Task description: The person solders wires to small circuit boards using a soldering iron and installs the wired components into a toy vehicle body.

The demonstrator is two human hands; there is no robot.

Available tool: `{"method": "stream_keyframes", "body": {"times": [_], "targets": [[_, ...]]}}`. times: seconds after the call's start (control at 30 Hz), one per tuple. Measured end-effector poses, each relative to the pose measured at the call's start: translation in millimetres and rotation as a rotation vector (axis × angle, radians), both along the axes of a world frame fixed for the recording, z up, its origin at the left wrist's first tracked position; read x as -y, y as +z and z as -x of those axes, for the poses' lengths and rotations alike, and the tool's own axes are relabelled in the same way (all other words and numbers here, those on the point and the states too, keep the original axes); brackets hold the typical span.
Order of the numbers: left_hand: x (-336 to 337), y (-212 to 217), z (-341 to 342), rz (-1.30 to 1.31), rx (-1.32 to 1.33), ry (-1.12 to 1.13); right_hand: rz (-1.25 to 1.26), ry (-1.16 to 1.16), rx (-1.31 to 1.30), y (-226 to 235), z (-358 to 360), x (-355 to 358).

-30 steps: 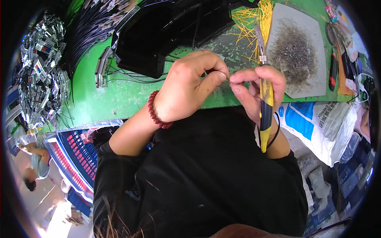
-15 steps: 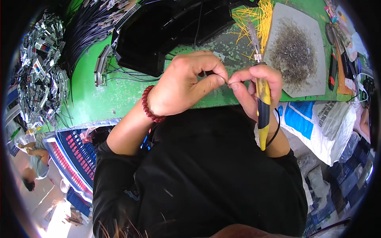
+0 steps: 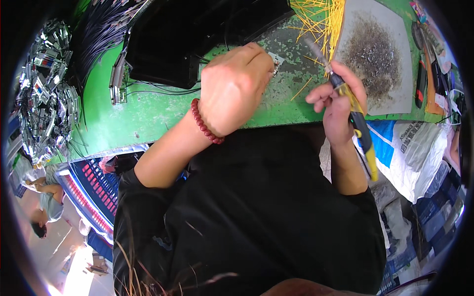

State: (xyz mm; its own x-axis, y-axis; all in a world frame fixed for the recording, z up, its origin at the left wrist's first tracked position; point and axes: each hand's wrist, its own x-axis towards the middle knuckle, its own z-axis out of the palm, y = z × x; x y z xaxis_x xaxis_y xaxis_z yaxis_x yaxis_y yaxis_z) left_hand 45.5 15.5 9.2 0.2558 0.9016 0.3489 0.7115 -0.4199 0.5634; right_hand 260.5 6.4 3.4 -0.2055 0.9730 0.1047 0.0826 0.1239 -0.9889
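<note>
My left hand (image 3: 237,81) is closed, knuckles up, at the table's middle; its back hides whatever the fingers grip. Beside its fingertips lies a small pale circuit board (image 3: 277,64). Dark thin wires (image 3: 163,89) run from near this hand toward a slim, clear-and-silver strip part (image 3: 118,79) on the left. My right hand (image 3: 340,101), apart from the left one, holds a yellow-and-black soldering iron (image 3: 353,93) between thumb and index finger. The iron's metal tip slants up and left, above the table, and its handle end hangs toward me.
A large black curved housing (image 3: 168,42) stands behind my left hand. Yellow solder-like sticks (image 3: 321,22) lie beside a grey slab (image 3: 402,93) with dark residue. At left are a pile of clear-and-silver parts (image 3: 47,98) and black wires (image 3: 98,37) on the green table (image 3: 163,121).
My hands, formerly meeting at the fingertips, have separated. The left has turned knuckles-up near the small board; the right has moved right with the soldering iron, now tilted more.
</note>
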Motion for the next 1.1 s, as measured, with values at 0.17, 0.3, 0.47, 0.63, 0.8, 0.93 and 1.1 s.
{"method": "stream_keyframes", "body": {"times": [0.17,0.3,0.47,0.63,0.8,0.93,1.1], "targets": [[-3.1,-10.5,-0.9,-0.019,0.011,-0.006,-0.079,-0.11,-0.089,-15.6,-10.6,6.8],[-4.9,-13.0,-1.6,-0.044,-0.009,-0.005,-0.113,-0.119,-0.174,-22.6,-8.8,11.1],[-7.2,-14.4,-1.6,-0.045,0.0,-0.008,-0.145,-0.086,-0.181,-26.0,-10.3,8.7],[-8.6,-14.8,-0.3,-0.058,0.007,-0.017,-0.132,-0.037,-0.07,-21.7,-13.8,9.8],[-8.5,-15.2,-0.6,-0.073,0.008,-0.01,-0.113,-0.005,-0.023,-17.4,-10.4,9.2],[-7.7,-14.4,0.0,-0.073,0.014,-0.012,-0.168,0.013,0.044,-18.2,-10.3,7.3],[-6.4,-9.3,0.1,0.008,0.009,-0.018,-0.192,-0.053,-0.013,-20.0,-9.2,11.8]]}}
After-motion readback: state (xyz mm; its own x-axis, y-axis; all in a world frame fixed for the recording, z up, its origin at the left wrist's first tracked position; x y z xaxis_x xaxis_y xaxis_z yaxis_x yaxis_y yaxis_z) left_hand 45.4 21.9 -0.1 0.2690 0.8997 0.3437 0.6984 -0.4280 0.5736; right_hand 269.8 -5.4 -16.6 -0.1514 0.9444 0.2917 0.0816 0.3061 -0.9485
